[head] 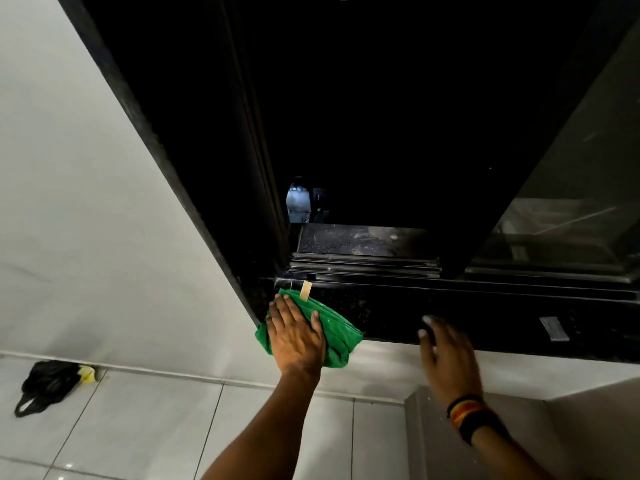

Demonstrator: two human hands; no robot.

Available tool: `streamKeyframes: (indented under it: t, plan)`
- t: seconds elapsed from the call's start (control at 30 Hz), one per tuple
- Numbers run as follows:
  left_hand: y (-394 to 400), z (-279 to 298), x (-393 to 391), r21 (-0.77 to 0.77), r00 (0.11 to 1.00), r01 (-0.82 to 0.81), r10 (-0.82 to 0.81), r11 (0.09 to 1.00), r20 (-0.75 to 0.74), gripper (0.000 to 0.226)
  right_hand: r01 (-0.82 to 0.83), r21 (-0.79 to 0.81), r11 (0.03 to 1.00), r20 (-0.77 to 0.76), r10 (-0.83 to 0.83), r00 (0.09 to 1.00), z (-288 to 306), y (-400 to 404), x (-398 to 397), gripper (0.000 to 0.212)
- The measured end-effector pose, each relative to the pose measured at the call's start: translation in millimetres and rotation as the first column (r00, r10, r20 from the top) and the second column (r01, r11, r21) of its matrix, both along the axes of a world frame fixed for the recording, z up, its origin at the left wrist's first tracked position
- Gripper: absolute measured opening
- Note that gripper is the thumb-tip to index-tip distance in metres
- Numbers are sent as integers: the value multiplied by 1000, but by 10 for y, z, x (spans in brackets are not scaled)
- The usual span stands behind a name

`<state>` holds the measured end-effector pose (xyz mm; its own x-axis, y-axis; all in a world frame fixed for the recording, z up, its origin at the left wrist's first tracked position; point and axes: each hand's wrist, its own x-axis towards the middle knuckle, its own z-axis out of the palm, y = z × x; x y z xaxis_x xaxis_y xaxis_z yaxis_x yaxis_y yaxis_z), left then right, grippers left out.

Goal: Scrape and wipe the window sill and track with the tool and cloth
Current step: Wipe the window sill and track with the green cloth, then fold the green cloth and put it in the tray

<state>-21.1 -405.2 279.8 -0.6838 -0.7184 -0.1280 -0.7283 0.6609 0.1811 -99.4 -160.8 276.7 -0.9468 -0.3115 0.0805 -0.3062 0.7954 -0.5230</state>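
Observation:
A green cloth (336, 327) with a tan tag lies on the left end of the black speckled window sill (502, 317). My left hand (296, 336) presses flat on the cloth, fingers spread. My right hand (446, 355) rests on the sill's front edge to the right, fingers apart and blurred, holding nothing that I can see. Behind the sill runs the dark window track (363, 263) with several rails. A small flat metal piece (554, 328), possibly the scraping tool, lies on the sill at the right.
The window opening is dark, with a glass pane (571, 209) at the right and a black frame (166, 147) at the left. Below is a white wall and tiled floor (156, 427). A black plastic bag (48, 382) lies on the floor at the left.

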Motion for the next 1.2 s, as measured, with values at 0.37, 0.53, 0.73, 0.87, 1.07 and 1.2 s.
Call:
streamKeyframes:
  t: [0.37,0.53,0.73,0.87,1.07,1.2]
  plan:
    - [-310,204,200,52,958,258,-263,965,118,94,558,-500,663,788,80,610,-438,-1325,509,38]
    - [-488,291,286,-10,803,501,-460,865,379,101,548,-500,670,773,60,631,-439,-1274,651,21]
    - [-501,231,506,-230,775,628,-574,743,264,54,529,-495,689,775,76,627,-412,-1067,723,21]
    - [-329,71,650,-220,673,739,-716,637,185,40,510,-468,722,751,20,660,-471,-619,851,30]
    - [461,-323,523,550,818,529,-562,646,-126,20,643,-400,653,758,-159,633,-732,520,1178,41]
    - [1424,-814,391,810,862,358,-499,465,-94,31,768,-304,564,744,-363,561,-1033,1452,1710,51]
